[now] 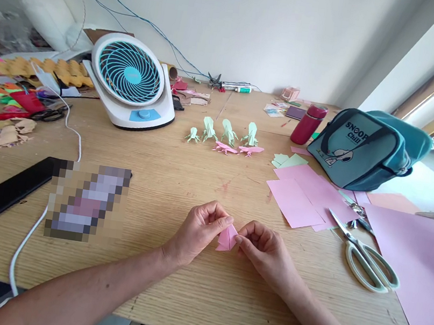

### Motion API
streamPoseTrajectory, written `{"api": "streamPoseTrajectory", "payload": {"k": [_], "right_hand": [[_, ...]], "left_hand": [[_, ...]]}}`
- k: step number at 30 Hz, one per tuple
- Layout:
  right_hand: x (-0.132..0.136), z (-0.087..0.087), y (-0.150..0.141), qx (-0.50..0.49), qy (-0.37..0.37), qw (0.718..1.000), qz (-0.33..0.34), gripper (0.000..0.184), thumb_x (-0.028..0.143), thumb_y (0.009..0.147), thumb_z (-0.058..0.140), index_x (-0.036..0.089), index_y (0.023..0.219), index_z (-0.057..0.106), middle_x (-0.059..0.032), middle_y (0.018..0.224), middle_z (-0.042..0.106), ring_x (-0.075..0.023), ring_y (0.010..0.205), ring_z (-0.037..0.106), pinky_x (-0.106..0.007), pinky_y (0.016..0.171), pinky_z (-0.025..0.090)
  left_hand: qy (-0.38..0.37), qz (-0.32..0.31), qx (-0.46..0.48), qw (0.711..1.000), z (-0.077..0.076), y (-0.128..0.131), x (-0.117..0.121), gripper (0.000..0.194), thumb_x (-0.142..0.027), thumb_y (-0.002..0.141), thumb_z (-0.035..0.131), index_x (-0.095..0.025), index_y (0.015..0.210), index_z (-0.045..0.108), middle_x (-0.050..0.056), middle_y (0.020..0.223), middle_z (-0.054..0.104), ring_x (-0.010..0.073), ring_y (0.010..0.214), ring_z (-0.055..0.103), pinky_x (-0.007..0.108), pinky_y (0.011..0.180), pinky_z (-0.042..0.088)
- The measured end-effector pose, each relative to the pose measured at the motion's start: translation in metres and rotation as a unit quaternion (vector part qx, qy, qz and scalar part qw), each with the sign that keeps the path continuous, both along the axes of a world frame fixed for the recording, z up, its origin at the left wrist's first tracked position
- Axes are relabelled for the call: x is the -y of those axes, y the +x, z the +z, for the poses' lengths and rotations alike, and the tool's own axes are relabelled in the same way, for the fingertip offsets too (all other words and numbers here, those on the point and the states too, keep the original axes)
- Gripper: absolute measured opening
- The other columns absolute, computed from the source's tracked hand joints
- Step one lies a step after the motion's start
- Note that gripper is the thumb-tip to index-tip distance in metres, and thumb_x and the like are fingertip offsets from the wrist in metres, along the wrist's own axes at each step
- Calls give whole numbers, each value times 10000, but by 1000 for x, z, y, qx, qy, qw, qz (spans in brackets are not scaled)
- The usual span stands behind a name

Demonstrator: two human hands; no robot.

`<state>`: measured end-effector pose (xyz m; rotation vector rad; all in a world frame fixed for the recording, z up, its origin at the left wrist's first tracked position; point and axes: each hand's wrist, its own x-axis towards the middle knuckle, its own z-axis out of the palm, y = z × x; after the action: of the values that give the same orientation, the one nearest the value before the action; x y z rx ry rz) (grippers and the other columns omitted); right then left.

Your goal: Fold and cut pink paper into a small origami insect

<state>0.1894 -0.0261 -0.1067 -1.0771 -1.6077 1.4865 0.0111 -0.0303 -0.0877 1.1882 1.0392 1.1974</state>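
Note:
A small piece of folded pink paper (227,239) is held between my two hands, above the near middle of the wooden table. My left hand (201,230) pinches its top corner between thumb and fingers. On the other side my right hand (267,251) pinches its right edge, with the fingers curled in. Creases run down the paper, and its lower left corner sticks out as a point. Beyond the hands stand several light green folded paper figures (228,131), with two pink folded paper figures (225,148) in front of them.
Scissors (365,261) and pink paper sheets (296,204) lie at right, near a teal bag (360,148) and a red bottle (308,124). A white fan (131,79) stands at back left. A white cable (28,237) crosses the left side, by a blurred phone-like object (88,203).

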Motion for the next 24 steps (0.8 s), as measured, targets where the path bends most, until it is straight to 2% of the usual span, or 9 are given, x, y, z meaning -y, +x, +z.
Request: {"api": "streamPoseTrajectory", "payload": {"k": [4, 10, 15, 18, 24], "right_hand": [[-1, 2, 0, 10, 3, 1000, 11, 334, 503, 886, 627, 176, 818, 640, -9, 682, 637, -137, 608, 566, -256, 562, 415], [0, -1, 3, 30, 36, 999, 11, 309, 464, 902, 614, 183, 774, 618, 5, 652, 610, -130, 588, 520, -254, 544, 374], [2, -2, 3, 39, 45, 998, 6, 289, 444, 891, 633, 191, 759, 589, 9, 647, 595, -135, 596, 508, -254, 551, 363], [5, -1, 3, 49, 56, 997, 4, 264, 408, 903, 617, 191, 757, 585, 16, 638, 564, -131, 592, 483, -250, 544, 347], [7, 2, 2, 67, 73, 995, 16, 223, 338, 916, 594, 192, 749, 573, 29, 635, 521, -121, 588, 452, -244, 544, 337]], "left_hand": [[-4, 8, 17, 1000, -1, 1, -1, 254, -324, 830, 675, -160, 683, 550, -29, 602, 546, 102, 586, 486, 240, 603, 405], [-2, -9, -8, 1000, -8, 0, -4, 251, -342, 808, 707, -153, 720, 568, -11, 669, 574, 107, 622, 518, 236, 612, 437], [-9, -66, -56, 996, -11, 0, -4, 249, -343, 787, 713, -147, 708, 581, -7, 663, 594, 105, 600, 541, 232, 589, 451], [-14, -89, -76, 993, -11, 1, -3, 226, -293, 792, 683, -152, 678, 548, -13, 642, 587, 101, 566, 550, 230, 561, 465], [15, -87, -95, 992, -5, 0, 1, 205, -227, 798, 634, -166, 658, 497, -14, 663, 580, 107, 568, 569, 237, 546, 498]]}}
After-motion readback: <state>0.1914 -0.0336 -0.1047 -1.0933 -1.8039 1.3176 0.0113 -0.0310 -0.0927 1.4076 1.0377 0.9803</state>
